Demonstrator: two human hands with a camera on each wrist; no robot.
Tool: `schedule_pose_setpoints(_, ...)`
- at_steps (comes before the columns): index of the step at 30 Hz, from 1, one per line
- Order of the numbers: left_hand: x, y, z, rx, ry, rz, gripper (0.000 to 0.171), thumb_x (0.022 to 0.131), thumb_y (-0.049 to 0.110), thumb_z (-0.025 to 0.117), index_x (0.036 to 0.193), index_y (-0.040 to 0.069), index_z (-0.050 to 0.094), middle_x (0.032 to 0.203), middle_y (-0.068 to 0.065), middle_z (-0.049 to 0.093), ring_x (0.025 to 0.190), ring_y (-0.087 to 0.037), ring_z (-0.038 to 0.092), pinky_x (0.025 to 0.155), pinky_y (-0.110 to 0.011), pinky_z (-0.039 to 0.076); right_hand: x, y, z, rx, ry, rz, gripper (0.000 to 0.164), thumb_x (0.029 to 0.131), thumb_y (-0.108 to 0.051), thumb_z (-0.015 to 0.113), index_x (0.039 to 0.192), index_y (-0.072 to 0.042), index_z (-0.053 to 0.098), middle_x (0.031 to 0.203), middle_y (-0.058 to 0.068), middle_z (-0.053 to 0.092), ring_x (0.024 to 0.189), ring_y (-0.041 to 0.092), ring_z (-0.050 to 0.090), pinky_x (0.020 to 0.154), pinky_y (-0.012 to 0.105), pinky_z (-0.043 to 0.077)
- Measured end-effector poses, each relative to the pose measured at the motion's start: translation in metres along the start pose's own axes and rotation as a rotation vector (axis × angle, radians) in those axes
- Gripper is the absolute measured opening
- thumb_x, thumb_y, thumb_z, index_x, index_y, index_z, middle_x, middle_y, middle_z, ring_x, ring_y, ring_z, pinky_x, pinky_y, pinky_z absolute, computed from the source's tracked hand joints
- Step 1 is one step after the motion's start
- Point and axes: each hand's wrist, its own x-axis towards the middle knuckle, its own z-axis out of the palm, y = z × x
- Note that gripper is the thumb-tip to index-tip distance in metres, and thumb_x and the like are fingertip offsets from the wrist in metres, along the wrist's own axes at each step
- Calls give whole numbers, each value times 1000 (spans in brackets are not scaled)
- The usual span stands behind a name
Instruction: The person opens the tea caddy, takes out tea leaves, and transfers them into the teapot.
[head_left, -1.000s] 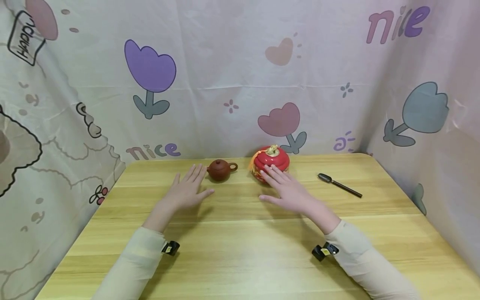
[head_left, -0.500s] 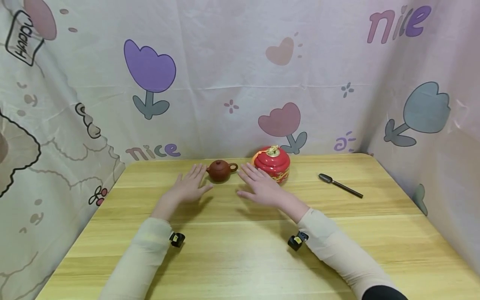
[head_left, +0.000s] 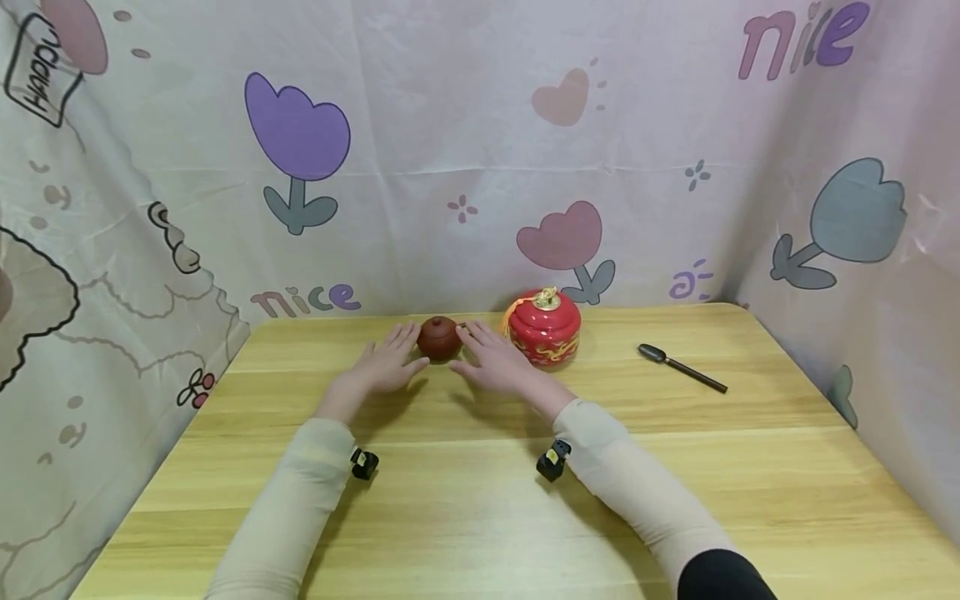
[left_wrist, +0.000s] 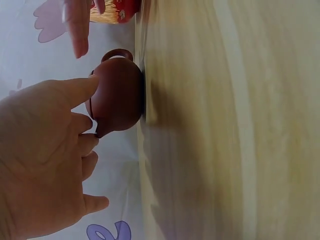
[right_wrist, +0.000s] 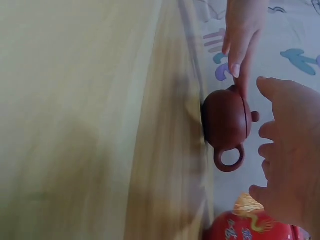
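Note:
A small brown clay teapot [head_left: 438, 340] with a knobbed lid stands upright near the table's back edge. My left hand [head_left: 384, 365] is spread out at its left, fingertips right by the spout side. On the handle side is my right hand [head_left: 497, 360], its fingers extended and overlapping the handle in the head view. The right wrist view shows the teapot's ring handle [right_wrist: 230, 159] with a gap between it and the right hand [right_wrist: 292, 145]. In the left wrist view the left hand's thumb [left_wrist: 80, 90] overlaps the pot's upper body.
Just right of the right hand sits a red lidded jar [head_left: 546, 333] with gold patterns and an orange tassel. Farther right lies a dark long-handled scoop [head_left: 682, 367]. A printed curtain [head_left: 427, 100] hangs behind the wooden table [head_left: 465, 517].
My right hand has moved left, from in front of the red jar to the teapot's handle side. My left hand has shifted slightly right. The teapot, jar and scoop stay where they were.

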Motion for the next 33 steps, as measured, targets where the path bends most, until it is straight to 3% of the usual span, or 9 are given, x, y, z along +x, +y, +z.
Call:
schedule_pose_setpoints(12,3,1,-1,9,-5,6,75,103,47,39,158,9,6,165,-14,5,153,-35,1,113,-73,10,24,-4,7,18,19,38,77,98,-59,40,155,-11,24,165,9,15,153,25,11,123,46,19)
schedule_pose_setpoints(20,2,2,-3,22,3,1,71,103,42,41,158,13,7,165,-12,9,152,-37,4,112,-74,11,24,-6,3,71,-45,69,74,99,-59,38,156,-16,21,164,7,19,153,24,15,121,55,18)
schedule_pose_setpoints(33,-4,6,-1,36,-9,1,73,102,46,42,158,13,9,165,-12,12,151,-39,12,112,-74,12,20,-3,8,39,-6,32,75,96,-58,47,155,-15,27,162,11,25,150,30,24,119,55,23)
